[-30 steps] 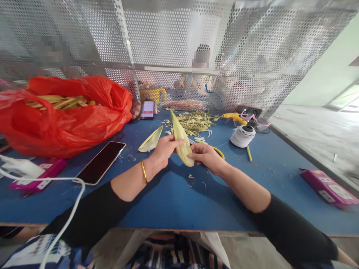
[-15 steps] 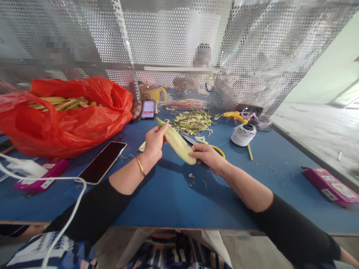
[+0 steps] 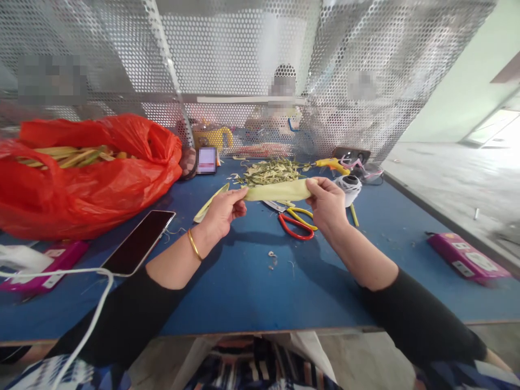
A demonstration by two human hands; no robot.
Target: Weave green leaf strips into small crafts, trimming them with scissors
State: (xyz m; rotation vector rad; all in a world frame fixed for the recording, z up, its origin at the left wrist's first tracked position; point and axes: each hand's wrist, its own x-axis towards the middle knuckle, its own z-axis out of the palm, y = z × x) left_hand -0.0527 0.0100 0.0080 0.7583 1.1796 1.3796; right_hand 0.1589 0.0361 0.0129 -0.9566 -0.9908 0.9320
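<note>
A pale green corn husk [image 3: 278,190] is stretched nearly level between my two hands above the table. My left hand [image 3: 225,210] pinches its left end between thumb and fingers; my right hand [image 3: 327,203] pinches the right end. Below the husk lie scissors [image 3: 296,226] with one red and one yellow handle, their blades partly hidden. Behind it is a heap of cut husk scraps [image 3: 270,171]. Another husk piece [image 3: 211,203] lies on the table beside my left hand. Just beyond my right hand stands a spool of white thread [image 3: 350,187], partly covered.
A red plastic bag [image 3: 93,189] of husk strips fills the left side. A dark phone [image 3: 140,241], a purple power strip [image 3: 52,265] and a white cable are nearer me. A yellow glue gun [image 3: 333,164] and another purple box [image 3: 467,254] are right. Perforated metal panels [image 3: 239,49] border the back.
The husk has swung from a slant to nearly level and risen. My right hand moved up and away from me, uncovering the scissors' handles. The view shifted slightly.
</note>
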